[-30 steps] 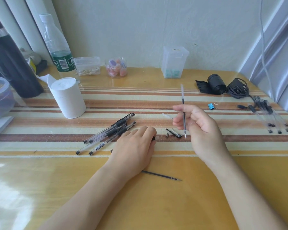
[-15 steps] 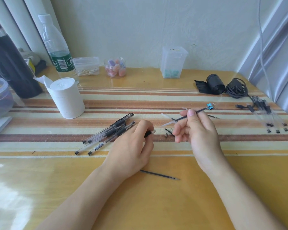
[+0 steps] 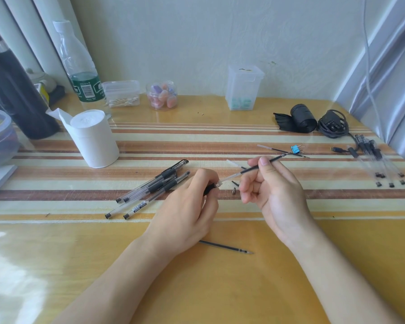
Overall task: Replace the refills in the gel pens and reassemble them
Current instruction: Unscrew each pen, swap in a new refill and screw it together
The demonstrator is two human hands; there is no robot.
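At the middle of the frame the left hand [image 3: 185, 213] curls round a pen barrel [image 3: 209, 188], with only the black grip and the clear open mouth showing past the fingers. The mouth points up and to the right, probably so that it faces the other hand. The right hand [image 3: 274, 190] pinches a fresh refill [image 3: 249, 170] between thumb and forefinger about halfway along. This looks like a grip chosen to steer the thin rod, whose pale back end is at the barrel's mouth and whose writing tip slants toward the upper right. Whether the end is already inside I cannot tell. A small metal tip [image 3: 233, 191] lies on the table [image 3: 220, 288] just beside the two hands, seemingly kept close for screwing back on. A loose refill [image 3: 227, 247], likely the spent one, lies apart toward the lower centre. A heap of pens [image 3: 154, 187] sits left of centre and another cluster of pens [image 3: 379, 160] at the right edge, perhaps done and undone lots. A second ago the refill stood upright in the right hand while the left hand lay flat over the barrel. Half a second ago it was tilted, its end short of the mouth. Now it meets the mouth.
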